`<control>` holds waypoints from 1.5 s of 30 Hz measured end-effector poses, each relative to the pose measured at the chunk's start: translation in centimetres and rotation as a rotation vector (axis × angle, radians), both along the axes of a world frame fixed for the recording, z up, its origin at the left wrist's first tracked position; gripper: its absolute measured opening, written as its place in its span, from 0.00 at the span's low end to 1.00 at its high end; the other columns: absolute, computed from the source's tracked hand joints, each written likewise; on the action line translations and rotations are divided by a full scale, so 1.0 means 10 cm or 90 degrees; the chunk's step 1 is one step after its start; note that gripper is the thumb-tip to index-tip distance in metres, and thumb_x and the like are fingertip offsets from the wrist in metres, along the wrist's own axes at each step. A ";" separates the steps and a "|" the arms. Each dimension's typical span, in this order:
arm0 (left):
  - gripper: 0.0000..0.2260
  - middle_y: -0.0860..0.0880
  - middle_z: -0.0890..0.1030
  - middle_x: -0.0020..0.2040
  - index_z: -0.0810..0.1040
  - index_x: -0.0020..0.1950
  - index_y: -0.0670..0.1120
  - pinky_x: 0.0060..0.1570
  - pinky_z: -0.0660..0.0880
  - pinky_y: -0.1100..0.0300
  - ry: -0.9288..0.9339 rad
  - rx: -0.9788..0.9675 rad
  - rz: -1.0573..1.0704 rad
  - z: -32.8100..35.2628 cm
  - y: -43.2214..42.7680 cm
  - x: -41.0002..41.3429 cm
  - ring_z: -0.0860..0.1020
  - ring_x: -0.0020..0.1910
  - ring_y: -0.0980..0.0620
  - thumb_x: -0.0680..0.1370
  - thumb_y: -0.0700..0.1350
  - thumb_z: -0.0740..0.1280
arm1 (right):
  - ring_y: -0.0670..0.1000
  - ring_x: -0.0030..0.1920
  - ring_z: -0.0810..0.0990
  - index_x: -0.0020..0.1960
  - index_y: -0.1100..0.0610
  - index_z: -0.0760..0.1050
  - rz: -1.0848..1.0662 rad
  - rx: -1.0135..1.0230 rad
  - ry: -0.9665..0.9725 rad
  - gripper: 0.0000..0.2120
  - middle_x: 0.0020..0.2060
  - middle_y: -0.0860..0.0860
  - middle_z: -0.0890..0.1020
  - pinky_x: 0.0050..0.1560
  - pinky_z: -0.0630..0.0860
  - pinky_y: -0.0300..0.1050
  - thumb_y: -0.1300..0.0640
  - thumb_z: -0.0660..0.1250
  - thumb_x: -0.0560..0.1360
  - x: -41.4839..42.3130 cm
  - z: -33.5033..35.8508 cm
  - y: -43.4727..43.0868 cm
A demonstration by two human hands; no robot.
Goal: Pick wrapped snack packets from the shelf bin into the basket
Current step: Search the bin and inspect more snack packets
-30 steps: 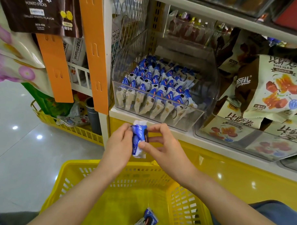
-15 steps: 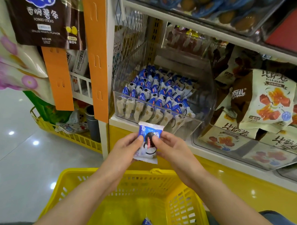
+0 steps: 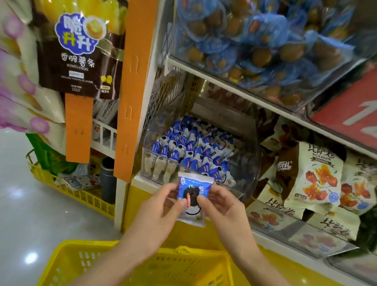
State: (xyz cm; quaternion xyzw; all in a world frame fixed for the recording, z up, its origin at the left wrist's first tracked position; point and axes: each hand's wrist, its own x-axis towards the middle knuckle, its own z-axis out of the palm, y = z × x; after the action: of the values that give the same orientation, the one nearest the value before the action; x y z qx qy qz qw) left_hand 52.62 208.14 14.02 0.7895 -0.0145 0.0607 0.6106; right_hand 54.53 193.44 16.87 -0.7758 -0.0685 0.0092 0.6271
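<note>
At the shelving [image 3: 207, 78], lower tier, sits the clear shelf bin [image 3: 244, 164], packed with blue-and-white wrapped packets [image 3: 196, 149] standing in rows. The yellow basket [image 3: 179, 271] lies below and in front of it, mouth up; its floor is out of view, so contents cannot be told.

Both hands are raised between bin and basket. The left hand [image 3: 159, 210] and right hand [image 3: 225, 210] share one snack packet [image 3: 192, 196], held upright with its printed face toward the camera, just in front of the bin's front wall and above the basket's far rim. The left thumb [image 3: 180, 203] and right thumb [image 3: 202, 200] press on its face; the other fingers curl behind it, mostly hidden. This is a narrow pinch from each side, not a full-fist grip.

Handling judgement:
- Light — two fingertips per side carry it with no visible strain.
- The film wrapper looks glossy, so probably slippery; the flat crimped ends at top and bottom offer the surest hold.
- The contents are likely a brittle biscuit or soft cake, so pinch the seams or edges, not the middle.
- One hand should suffice for lowering it into the basket; a short drop looks harmless.
</note>
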 end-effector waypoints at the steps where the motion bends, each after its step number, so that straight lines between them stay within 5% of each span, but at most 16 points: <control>1: 0.10 0.60 0.77 0.52 0.70 0.59 0.58 0.47 0.71 0.69 -0.029 0.048 0.000 0.08 0.02 0.07 0.74 0.48 0.67 0.78 0.51 0.61 | 0.39 0.41 0.81 0.48 0.53 0.77 -0.016 -0.023 -0.026 0.06 0.39 0.43 0.84 0.43 0.74 0.30 0.61 0.69 0.72 0.07 0.09 -0.03; 6: 0.16 0.59 0.71 0.57 0.68 0.64 0.54 0.57 0.65 0.64 -0.177 0.244 -0.003 0.43 0.16 0.50 0.68 0.57 0.61 0.78 0.55 0.54 | 0.36 0.42 0.80 0.51 0.49 0.75 -0.097 -0.182 -0.123 0.08 0.41 0.40 0.81 0.43 0.75 0.26 0.53 0.69 0.72 0.69 0.61 -0.14; 10: 0.16 0.54 0.72 0.62 0.68 0.65 0.51 0.60 0.61 0.60 -0.234 0.445 -0.003 0.31 0.29 0.78 0.68 0.61 0.55 0.80 0.55 0.52 | 0.40 0.39 0.77 0.52 0.54 0.76 -0.176 -0.442 -0.206 0.08 0.40 0.44 0.79 0.36 0.70 0.23 0.53 0.68 0.74 1.22 0.78 -0.15; 14: 0.21 0.51 0.79 0.55 0.75 0.58 0.49 0.54 0.65 0.57 -0.301 0.571 -0.024 0.17 0.39 0.89 0.75 0.53 0.53 0.81 0.57 0.48 | 0.57 0.49 0.79 0.57 0.62 0.75 -0.178 -0.800 -0.148 0.15 0.49 0.58 0.80 0.47 0.72 0.45 0.53 0.60 0.79 1.63 0.70 -0.20; 19: 0.20 0.54 0.81 0.35 0.81 0.39 0.49 0.41 0.72 0.60 -0.413 0.560 -0.006 0.11 0.45 0.95 0.78 0.34 0.55 0.78 0.55 0.53 | 0.57 0.55 0.76 0.59 0.62 0.71 -0.162 -0.943 -0.057 0.13 0.55 0.59 0.77 0.48 0.70 0.44 0.56 0.61 0.79 1.83 0.53 -0.16; 22: 0.20 0.54 0.81 0.33 0.82 0.38 0.50 0.40 0.74 0.61 -0.451 0.533 -0.008 0.05 0.44 0.99 0.77 0.33 0.55 0.77 0.55 0.53 | 0.56 0.55 0.76 0.60 0.61 0.72 -0.148 -0.953 0.004 0.13 0.55 0.58 0.77 0.49 0.71 0.43 0.57 0.63 0.78 1.91 0.43 -0.11; 24: 0.20 0.54 0.82 0.34 0.82 0.39 0.50 0.41 0.74 0.61 -0.466 0.523 -0.016 0.03 0.44 1.01 0.78 0.34 0.55 0.77 0.55 0.53 | 0.54 0.49 0.77 0.50 0.58 0.73 -0.131 -0.949 0.058 0.04 0.46 0.56 0.76 0.42 0.69 0.40 0.58 0.64 0.77 1.98 0.36 -0.10; 27: 0.18 0.53 0.82 0.35 0.82 0.40 0.49 0.40 0.73 0.61 -0.484 0.514 -0.022 0.01 0.47 1.03 0.78 0.34 0.55 0.77 0.54 0.54 | 0.46 0.33 0.67 0.33 0.55 0.62 -0.109 -0.852 0.123 0.16 0.32 0.49 0.66 0.31 0.61 0.37 0.58 0.61 0.79 2.09 0.31 -0.09; 31: 0.17 0.52 0.81 0.36 0.80 0.42 0.48 0.40 0.74 0.59 -0.482 0.520 -0.021 -0.02 0.57 1.07 0.77 0.35 0.54 0.79 0.52 0.54 | 0.51 0.40 0.74 0.43 0.58 0.71 -0.118 -0.823 0.042 0.10 0.44 0.56 0.75 0.41 0.66 0.39 0.56 0.56 0.80 2.20 0.30 -0.03; 35: 0.17 0.50 0.80 0.35 0.79 0.41 0.46 0.40 0.73 0.57 -0.477 0.532 -0.014 -0.03 0.63 1.08 0.76 0.35 0.51 0.80 0.49 0.54 | 0.42 0.40 0.72 0.45 0.46 0.69 -0.077 -0.640 -0.121 0.07 0.45 0.50 0.75 0.48 0.67 0.43 0.54 0.55 0.80 2.43 0.30 0.31; 38: 0.16 0.51 0.79 0.36 0.78 0.41 0.47 0.42 0.69 0.58 -0.478 0.538 -0.014 -0.03 0.63 1.07 0.75 0.35 0.51 0.80 0.49 0.54 | 0.52 0.52 0.76 0.58 0.56 0.73 -0.005 -0.593 -0.098 0.13 0.55 0.56 0.77 0.52 0.68 0.44 0.53 0.55 0.81 2.72 0.25 0.62; 41: 0.15 0.51 0.78 0.36 0.78 0.41 0.47 0.43 0.66 0.60 -0.479 0.550 -0.029 -0.03 0.66 1.07 0.74 0.35 0.52 0.80 0.48 0.54 | 0.54 0.49 0.77 0.55 0.62 0.76 0.014 -0.593 -0.100 0.15 0.50 0.58 0.79 0.46 0.67 0.37 0.53 0.57 0.80 2.93 0.19 0.79; 43: 0.14 0.51 0.78 0.37 0.78 0.42 0.47 0.43 0.67 0.59 -0.483 0.557 -0.037 -0.04 0.67 1.08 0.75 0.36 0.52 0.79 0.47 0.55 | 0.50 0.37 0.76 0.49 0.64 0.78 0.013 -0.603 -0.089 0.16 0.42 0.57 0.78 0.34 0.67 0.31 0.52 0.59 0.79 3.04 0.16 0.84; 45: 0.14 0.51 0.79 0.37 0.78 0.42 0.46 0.43 0.70 0.57 -0.488 0.561 -0.039 -0.05 0.67 1.09 0.75 0.36 0.51 0.79 0.47 0.55 | 0.50 0.36 0.74 0.47 0.66 0.78 -0.014 -0.607 -0.081 0.17 0.42 0.58 0.79 0.37 0.68 0.34 0.52 0.61 0.78 3.13 0.15 0.86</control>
State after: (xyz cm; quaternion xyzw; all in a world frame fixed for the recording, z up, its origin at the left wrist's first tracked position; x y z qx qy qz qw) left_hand 63.51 214.84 13.48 0.8899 -0.2811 0.3125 0.1770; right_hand 85.81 202.08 18.32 -0.9766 -0.0869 -0.0142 0.1964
